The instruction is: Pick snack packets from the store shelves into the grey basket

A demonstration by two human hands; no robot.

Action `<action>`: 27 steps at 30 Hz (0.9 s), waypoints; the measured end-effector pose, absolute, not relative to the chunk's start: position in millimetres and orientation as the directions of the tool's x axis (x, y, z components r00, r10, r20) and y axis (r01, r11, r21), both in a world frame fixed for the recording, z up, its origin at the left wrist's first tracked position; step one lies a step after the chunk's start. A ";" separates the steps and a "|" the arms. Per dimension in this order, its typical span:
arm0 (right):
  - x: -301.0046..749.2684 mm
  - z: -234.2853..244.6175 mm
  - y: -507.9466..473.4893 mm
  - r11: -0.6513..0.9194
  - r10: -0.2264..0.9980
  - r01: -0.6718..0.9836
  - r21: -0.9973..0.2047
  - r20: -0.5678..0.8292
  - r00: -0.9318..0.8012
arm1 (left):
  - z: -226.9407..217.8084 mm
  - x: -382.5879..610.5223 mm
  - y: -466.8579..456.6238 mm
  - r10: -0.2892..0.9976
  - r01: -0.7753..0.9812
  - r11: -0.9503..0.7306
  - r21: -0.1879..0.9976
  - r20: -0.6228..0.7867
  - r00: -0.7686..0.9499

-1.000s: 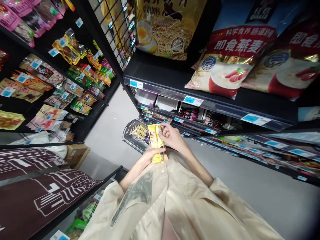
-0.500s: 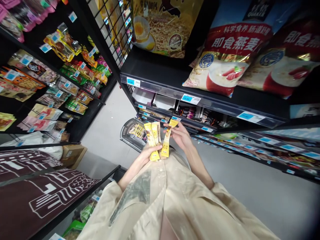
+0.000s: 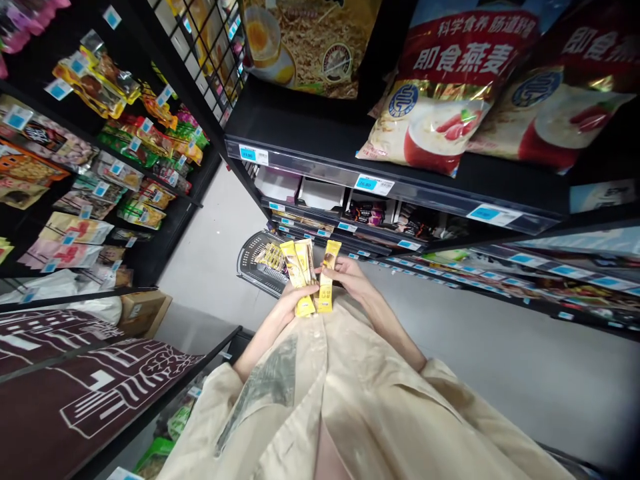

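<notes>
My left hand (image 3: pixel 291 301) is closed around a fanned bunch of slim yellow stick packets (image 3: pixel 301 261), thumb laid across their lower part. In my right hand (image 3: pixel 351 275) a single yellow stick packet (image 3: pixel 325 293) is pinched, held upright just right of the bunch. Both hands are close together in front of my beige shirt (image 3: pixel 345 373). Beyond them on the floor stands a dark shopping basket (image 3: pixel 249 283) with several similar yellow packets (image 3: pixel 271 257) lying in it. My right fingertips are partly hidden behind the single packet.
A shelf (image 3: pixel 300 127) ahead bears large oatmeal bags (image 3: pixel 435 100), with open boxes of small packs (image 3: pixel 367 210) on the tier below. Hanging snack bags (image 3: pixel 135 147) line the left rack. A cardboard box (image 3: pixel 143 312) and a brown printed panel (image 3: pixel 100 393) are at lower left.
The single packet in my right hand has turned more upright, and my right fingers have closed in around it. The view has shifted slightly, so shelf and basket appear higher and further left.
</notes>
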State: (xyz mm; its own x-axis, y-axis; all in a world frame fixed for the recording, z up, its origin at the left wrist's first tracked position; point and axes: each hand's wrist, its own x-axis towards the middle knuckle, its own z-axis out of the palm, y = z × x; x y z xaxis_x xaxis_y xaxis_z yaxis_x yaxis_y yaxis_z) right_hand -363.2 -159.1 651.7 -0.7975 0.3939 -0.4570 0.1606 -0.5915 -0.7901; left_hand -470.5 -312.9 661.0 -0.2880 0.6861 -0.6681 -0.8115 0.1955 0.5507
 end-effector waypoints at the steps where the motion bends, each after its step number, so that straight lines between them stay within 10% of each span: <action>1: -360.1 650.9 -156.0 -0.583 0.387 0.174 -0.794 -0.459 -0.800 | 660.6 -470.3 -313.6 0.680 -0.812 0.209 0.545 -0.677 -0.280; 11: -347.5 656.6 -134.9 -0.510 0.762 -0.081 -0.857 -0.406 -0.505 | 658.6 -467.4 -316.0 0.623 -0.826 0.226 0.517 -0.728 -0.285; 27: -390.0 703.8 -122.6 -0.223 0.338 0.230 -0.947 -0.297 -0.893 | 657.7 -460.8 -318.0 0.750 -0.801 0.210 0.561 -0.618 -0.236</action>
